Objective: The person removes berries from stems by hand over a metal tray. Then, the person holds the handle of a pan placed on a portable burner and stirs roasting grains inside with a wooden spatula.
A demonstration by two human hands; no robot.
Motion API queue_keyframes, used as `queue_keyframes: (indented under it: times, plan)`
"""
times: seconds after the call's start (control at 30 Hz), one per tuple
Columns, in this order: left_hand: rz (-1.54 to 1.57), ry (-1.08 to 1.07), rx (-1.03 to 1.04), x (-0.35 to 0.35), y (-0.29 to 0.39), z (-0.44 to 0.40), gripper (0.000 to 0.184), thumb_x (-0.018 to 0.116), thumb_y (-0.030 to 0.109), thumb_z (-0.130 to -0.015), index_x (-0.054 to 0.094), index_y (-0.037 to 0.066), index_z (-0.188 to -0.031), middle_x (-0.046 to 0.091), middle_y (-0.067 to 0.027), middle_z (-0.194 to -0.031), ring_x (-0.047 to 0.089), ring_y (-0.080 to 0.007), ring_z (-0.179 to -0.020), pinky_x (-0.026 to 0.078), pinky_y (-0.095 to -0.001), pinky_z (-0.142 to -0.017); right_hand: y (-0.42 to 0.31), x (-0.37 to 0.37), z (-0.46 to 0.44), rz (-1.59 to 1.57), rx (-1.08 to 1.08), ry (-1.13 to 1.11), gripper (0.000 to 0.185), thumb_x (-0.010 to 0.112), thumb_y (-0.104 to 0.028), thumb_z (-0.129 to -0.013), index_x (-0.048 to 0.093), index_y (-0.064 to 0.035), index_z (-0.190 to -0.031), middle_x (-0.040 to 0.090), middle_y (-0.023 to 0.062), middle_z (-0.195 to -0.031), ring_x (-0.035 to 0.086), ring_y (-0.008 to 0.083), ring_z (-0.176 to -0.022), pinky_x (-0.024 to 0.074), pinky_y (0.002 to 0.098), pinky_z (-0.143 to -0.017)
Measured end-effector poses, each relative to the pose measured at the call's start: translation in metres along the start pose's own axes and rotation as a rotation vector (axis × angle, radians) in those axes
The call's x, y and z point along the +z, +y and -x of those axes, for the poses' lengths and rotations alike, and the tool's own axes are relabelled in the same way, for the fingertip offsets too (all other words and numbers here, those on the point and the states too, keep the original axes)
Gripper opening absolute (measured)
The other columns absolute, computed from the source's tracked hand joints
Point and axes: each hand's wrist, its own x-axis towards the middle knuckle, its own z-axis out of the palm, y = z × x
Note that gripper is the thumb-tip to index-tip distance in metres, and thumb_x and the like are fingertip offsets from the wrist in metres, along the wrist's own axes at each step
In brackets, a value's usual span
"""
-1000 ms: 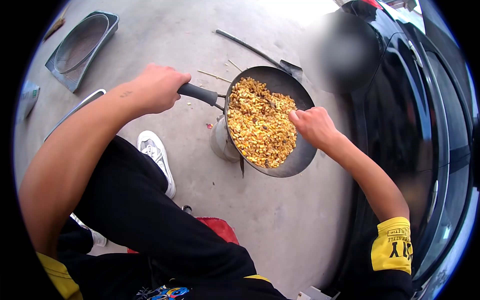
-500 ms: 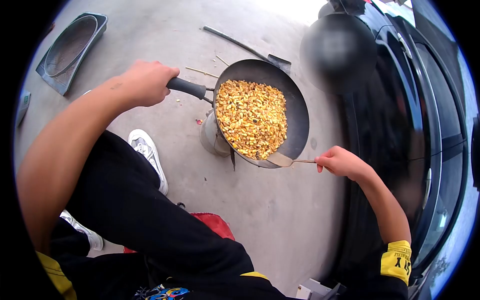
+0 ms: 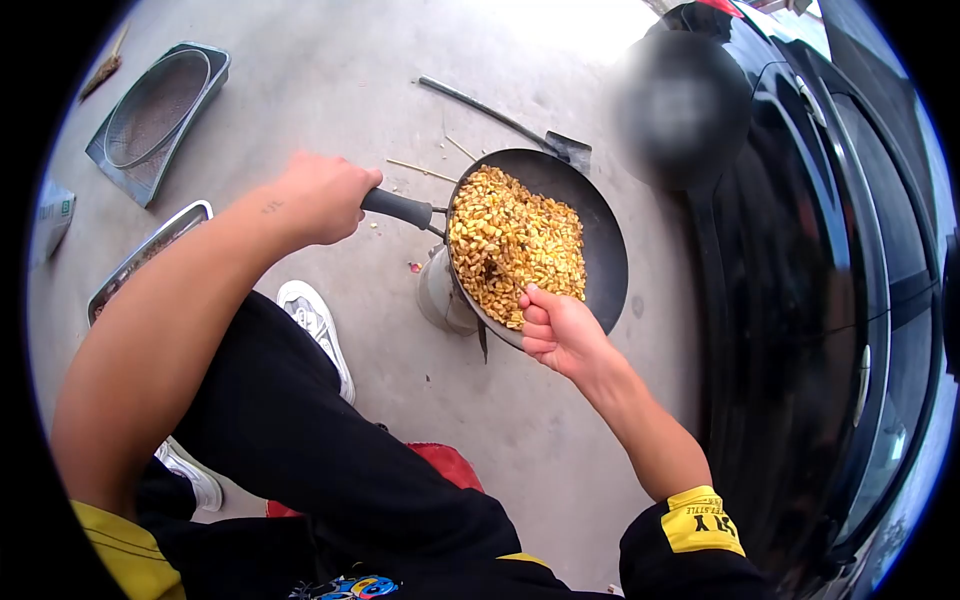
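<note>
My right grip (image 3: 562, 335) has moved from outside the near right rim of the pan (image 3: 605, 250), where it was 0.5 s ago, in to the near edge of the corn (image 3: 520, 230). Its fingers are curled closed around the turner (image 3: 518, 287); only a thin bit of stem shows, and I cannot make out the blade. My left grip (image 3: 325, 200) is wrapped closed around the handle (image 3: 398, 207). The corn lies heaped in the left part of the pan, bare dark metal to its right. The stove (image 3: 436, 295) is under the pan's left side. Past the pan, 2 sticks (image 3: 420, 170) and a shovel (image 3: 568, 150) lie on the floor (image 3: 520, 420).
</note>
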Motion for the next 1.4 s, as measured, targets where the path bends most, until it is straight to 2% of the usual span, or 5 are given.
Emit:
queue_keyframes:
  times: [0.27,0.5,0.6,1.1,1.4]
  plan:
    - [0.044,-0.010,-0.007,0.001,-0.002,-0.001,0.021,0.061,0.019,-0.083,0.058,0.011,-0.102,0.065,-0.0114,-0.083,0.064,-0.0309,-0.084,0.048,-0.0441,-0.070,-0.004,-0.048,0.018,-0.494,0.061,0.012,0.020,0.042,-0.022,-0.103,0.047,-0.0066,-0.092,0.022,-0.0088,-0.055,0.019,0.0047,-0.041,0.0179,0.0223,-0.036]
    - [0.081,-0.069,-0.044,-0.007,0.000,0.004,0.022,0.056,0.015,-0.085,0.060,0.014,-0.107,0.068,-0.0096,-0.093,0.066,-0.0285,-0.093,0.048,-0.0432,-0.079,-0.037,-0.087,0.112,0.467,-0.048,0.159,0.030,0.047,-0.024,-0.100,0.061,0.0005,-0.089,0.033,-0.0072,-0.055,0.025,0.0039,-0.043,0.0219,0.0231,-0.040]
    - [0.058,-0.094,-0.038,-0.008,0.002,-0.002,0.024,0.055,0.013,-0.085,0.061,0.014,-0.108,0.068,-0.0089,-0.093,0.066,-0.0282,-0.094,0.048,-0.0432,-0.079,-0.037,-0.083,0.117,1.395,-0.093,0.378,0.032,0.052,-0.027,-0.094,0.070,-0.0027,-0.083,0.045,-0.0008,-0.053,0.038,0.0104,-0.043,0.0341,0.0301,-0.045]
    - [0.086,-0.109,-0.072,-0.004,0.002,-0.001,0.031,0.057,0.010,-0.082,0.062,0.017,-0.112,0.068,-0.0050,-0.100,0.065,-0.0237,-0.098,0.043,-0.0439,-0.083,-0.024,-0.023,-0.021,-0.244,0.027,0.040,0.022,0.039,-0.020,-0.103,0.044,-0.0087,-0.084,0.025,-0.0079,-0.054,0.020,0.0057,-0.040,0.0178,0.0231,-0.036]
    - [0.062,-0.049,0.020,-0.002,-0.001,-0.003,0.023,0.061,0.019,-0.085,0.060,0.012,-0.107,0.067,-0.0102,-0.093,0.065,-0.0297,-0.093,0.047,-0.0434,-0.078,-0.080,-0.055,0.097,0.567,-0.059,0.223,0.025,0.047,-0.021,-0.100,0.059,-0.0025,-0.088,0.030,-0.0075,-0.055,0.020,0.0031,-0.042,0.0176,0.0212,-0.038]
